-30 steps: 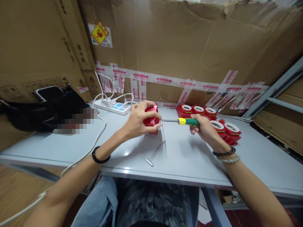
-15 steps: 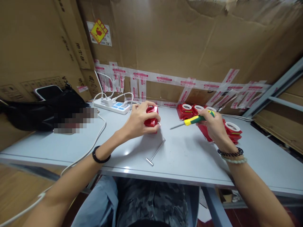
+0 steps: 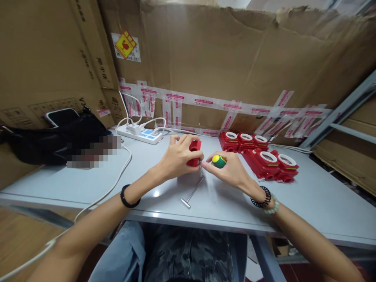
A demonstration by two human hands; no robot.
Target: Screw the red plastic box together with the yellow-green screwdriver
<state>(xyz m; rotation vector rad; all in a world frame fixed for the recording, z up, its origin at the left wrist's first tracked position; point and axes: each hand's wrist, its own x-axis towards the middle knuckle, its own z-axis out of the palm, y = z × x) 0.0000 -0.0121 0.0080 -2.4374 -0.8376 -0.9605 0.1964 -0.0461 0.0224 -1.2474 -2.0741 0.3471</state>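
My left hand (image 3: 179, 156) is closed around a red housing (image 3: 194, 146) with a round opening, keeping it on the table. In my right hand (image 3: 232, 168) is a screwdriver (image 3: 219, 161); its green and yellow handle end shows, while the blade is hidden. The right thumb and index finger pinch close to the housing's right side, near the left fingertips, where a small pale bit shows that I cannot make out. Nearer the table's front edge lies a metal T-handle wrench (image 3: 188, 200), its shaft slanting up toward my hands.
Several red housings with white rings (image 3: 268, 157) stand in two groups at the right. A white power strip (image 3: 143, 135) with plugged-in cables sits at the back left. Beside it are a black bag (image 3: 55, 141) and a phone (image 3: 63, 116). Cardboard (image 3: 205, 51) walls the back.
My right hand has moved left from the other red housings to the one in my left hand. The screwdriver has turned, so its handle end now faces me. The housing has tilted slightly.
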